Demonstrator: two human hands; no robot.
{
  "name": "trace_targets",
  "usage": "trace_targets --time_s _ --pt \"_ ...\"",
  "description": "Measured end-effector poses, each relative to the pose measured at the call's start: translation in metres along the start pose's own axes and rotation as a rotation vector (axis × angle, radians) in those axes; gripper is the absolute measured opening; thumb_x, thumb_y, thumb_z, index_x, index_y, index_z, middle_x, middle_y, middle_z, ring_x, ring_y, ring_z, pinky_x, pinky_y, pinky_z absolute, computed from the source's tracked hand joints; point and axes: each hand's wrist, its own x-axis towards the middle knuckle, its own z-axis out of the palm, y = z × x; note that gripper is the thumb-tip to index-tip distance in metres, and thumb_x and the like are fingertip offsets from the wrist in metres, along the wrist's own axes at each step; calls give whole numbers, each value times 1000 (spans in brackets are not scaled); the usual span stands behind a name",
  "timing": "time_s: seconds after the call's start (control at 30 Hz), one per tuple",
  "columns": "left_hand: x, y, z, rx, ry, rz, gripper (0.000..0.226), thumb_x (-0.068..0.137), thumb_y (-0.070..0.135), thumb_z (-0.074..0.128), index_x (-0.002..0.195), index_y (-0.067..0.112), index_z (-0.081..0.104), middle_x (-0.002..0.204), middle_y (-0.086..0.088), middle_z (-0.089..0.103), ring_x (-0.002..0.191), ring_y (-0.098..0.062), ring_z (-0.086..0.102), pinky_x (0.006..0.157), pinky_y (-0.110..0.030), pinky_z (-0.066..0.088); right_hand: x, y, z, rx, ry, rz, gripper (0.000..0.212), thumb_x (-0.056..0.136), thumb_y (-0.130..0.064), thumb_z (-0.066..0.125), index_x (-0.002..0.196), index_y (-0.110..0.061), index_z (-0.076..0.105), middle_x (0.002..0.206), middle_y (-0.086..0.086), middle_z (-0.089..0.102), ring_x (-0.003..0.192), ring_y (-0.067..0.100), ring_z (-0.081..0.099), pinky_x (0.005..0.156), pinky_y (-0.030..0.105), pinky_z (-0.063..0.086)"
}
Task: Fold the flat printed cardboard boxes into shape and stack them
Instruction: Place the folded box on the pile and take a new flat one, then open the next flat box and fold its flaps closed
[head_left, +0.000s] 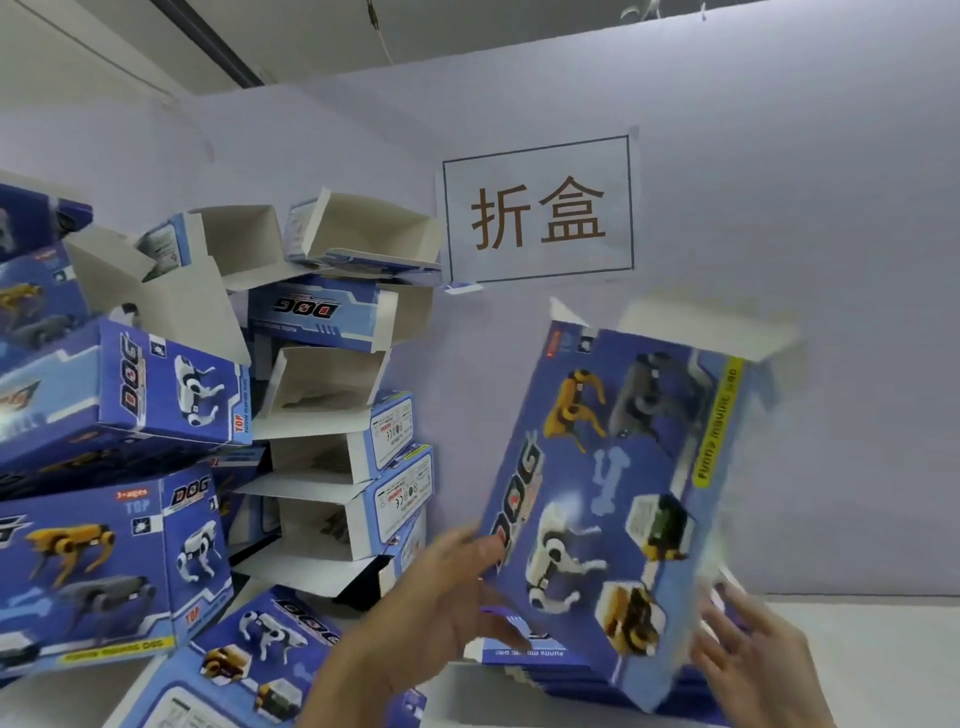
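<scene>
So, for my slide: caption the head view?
Two hands raise a printed box beside stacked folded boxes.

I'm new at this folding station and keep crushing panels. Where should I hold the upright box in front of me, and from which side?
Hold the upright box by its two long side edges, low down, one hand from each side, as the left hand and right hand are placed now. The folded edges look stiffer than the broad printed face, and the top flaps hang open, so avoid gripping there.
</scene>
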Motion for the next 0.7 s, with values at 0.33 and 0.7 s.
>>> trace_targets --time_s 0.33,0.7 --pt "78 161 74 -173 300 634 66 82 58 58 140 26 52 146 -5 50 127 -23 56 99 -34 54 -9 -1 18 -245 118 156 29 104 -33 43 117 -16 62 113 13 69 98 37 65 102 53 43" --pt "81 18 45 476 530 195 33 94 17 67 124 27 58 132 2 60 112 -8 60 93 -26 51 -15 9 41 -648 253 -140 26 97 11 49 89 -5 68 89 19 68 75 34 62 74 45 51"
